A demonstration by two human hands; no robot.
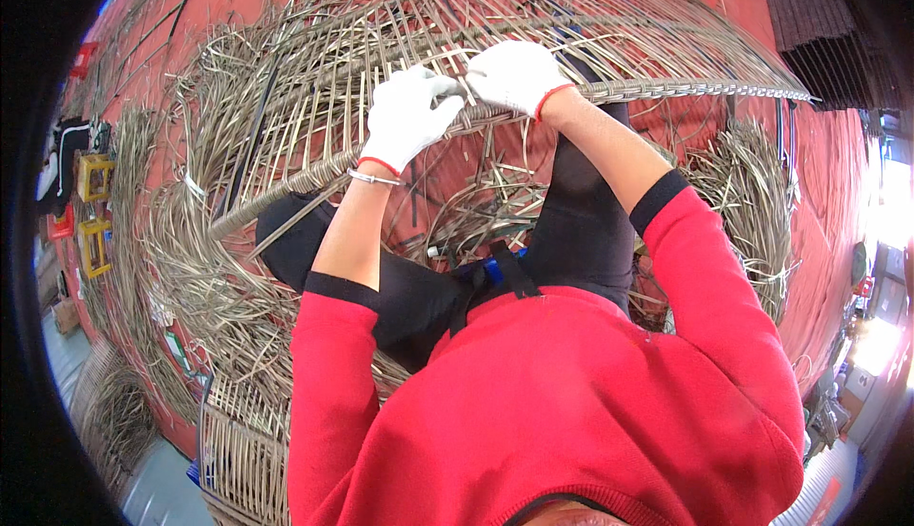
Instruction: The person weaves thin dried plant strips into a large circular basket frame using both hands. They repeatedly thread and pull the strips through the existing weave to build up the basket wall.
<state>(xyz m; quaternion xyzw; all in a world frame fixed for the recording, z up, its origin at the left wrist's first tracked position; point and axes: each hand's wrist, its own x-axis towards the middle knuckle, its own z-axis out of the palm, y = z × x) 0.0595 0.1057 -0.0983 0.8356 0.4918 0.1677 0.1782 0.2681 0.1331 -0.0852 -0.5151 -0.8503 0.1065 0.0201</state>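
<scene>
A large woven rattan-like panel (685, 88) lies across my knees, its thick wrapped edge (314, 176) curving toward me. My left hand (407, 112), in a white glove with a red cuff, rests at that edge with thumb and fingers curled round the strands. Just to its right, my right hand (517, 77), gloved the same way, is bent over the same rim. Its fingertips are tucked among the strands, so what exactly they pinch is hidden. Between the two hands there is a small gap with crossing strips.
Loose bundles of tan strips (228, 288) cover the red floor (709, 150) on the left, with another bundle (747, 207) on the right. Dark stacked slatted pieces (824, 31) stand at the far right. Yellow crates (94, 178) sit at the left; a slatted woven piece (243, 440) lies lower left.
</scene>
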